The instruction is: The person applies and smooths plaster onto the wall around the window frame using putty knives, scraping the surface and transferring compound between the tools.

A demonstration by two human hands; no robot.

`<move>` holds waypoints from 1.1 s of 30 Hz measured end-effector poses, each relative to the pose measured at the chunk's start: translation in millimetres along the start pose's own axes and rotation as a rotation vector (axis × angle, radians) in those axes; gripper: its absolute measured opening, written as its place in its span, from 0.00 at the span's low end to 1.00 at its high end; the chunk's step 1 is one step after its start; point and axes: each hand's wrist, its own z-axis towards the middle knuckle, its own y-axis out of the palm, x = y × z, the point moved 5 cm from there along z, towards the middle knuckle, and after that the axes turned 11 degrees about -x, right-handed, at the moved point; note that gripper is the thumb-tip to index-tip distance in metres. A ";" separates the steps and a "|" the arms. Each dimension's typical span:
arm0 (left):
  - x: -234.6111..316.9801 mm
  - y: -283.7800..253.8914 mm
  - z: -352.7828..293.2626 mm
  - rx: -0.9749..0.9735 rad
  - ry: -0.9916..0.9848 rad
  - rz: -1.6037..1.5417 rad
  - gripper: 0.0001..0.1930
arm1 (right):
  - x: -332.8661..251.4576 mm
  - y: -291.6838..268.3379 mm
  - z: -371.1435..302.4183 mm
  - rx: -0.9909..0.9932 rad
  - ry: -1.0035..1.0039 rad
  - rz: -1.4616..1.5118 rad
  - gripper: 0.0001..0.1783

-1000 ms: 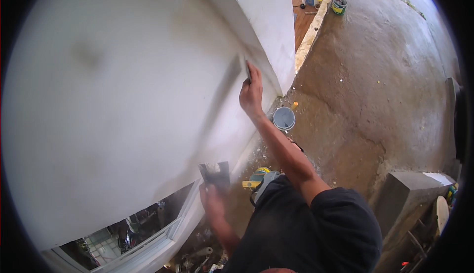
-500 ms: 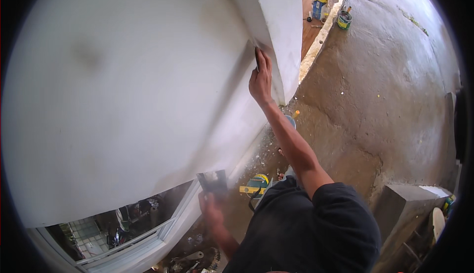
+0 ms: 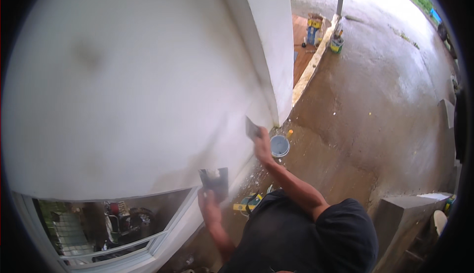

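My left hand (image 3: 211,213) is closed around a wide putty knife (image 3: 220,183) held blade up, with a lump of pale putty (image 3: 213,173) on it. In my right hand (image 3: 262,147) is a second putty knife (image 3: 252,128), its thin grey blade tilted up and to the left. That blade is near the lower right part of the white wall (image 3: 128,95); whether it touches I cannot tell. A damp-looking grey streak runs slantwise down the wall between the two hands. The handles of both knives are mostly hidden by my fingers.
A grey bucket (image 3: 280,146) stands on the brown floor at the wall's corner. A yellow spirit level (image 3: 243,207) lies by my body. Below the wall is a white-framed window (image 3: 157,243). A green pail (image 3: 336,44) sits by the doorway; a concrete block (image 3: 400,211) is at right.
My right hand has come down from high along the wall's corner to lower near the bucket, and its blade now shows. The view has shifted upward. The left hand stays near the window.
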 end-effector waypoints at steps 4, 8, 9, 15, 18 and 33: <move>7.5 9.6 5.1 -0.021 0.038 0.006 0.15 | -4.1 -43.9 -30.9 0.035 0.467 0.591 0.21; 52.7 74.9 9.0 -0.234 0.043 -0.034 0.16 | -163.2 -50.5 -29.6 -0.296 0.036 0.718 0.15; 59.1 82.9 10.2 -0.219 0.040 -0.047 0.16 | -202.4 -49.4 -28.3 -0.436 -0.172 0.570 0.12; 92.4 103.5 5.8 -0.327 0.175 -0.092 0.15 | -268.0 -28.3 -44.3 -0.780 -0.558 0.421 0.10; 96.7 103.5 -2.0 -0.292 0.155 -0.079 0.15 | -271.3 -24.1 -46.5 -0.813 -0.682 0.259 0.10; 94.7 99.1 8.2 -0.148 0.226 0.110 0.12 | -149.5 -75.5 -55.4 -0.295 0.217 0.501 0.12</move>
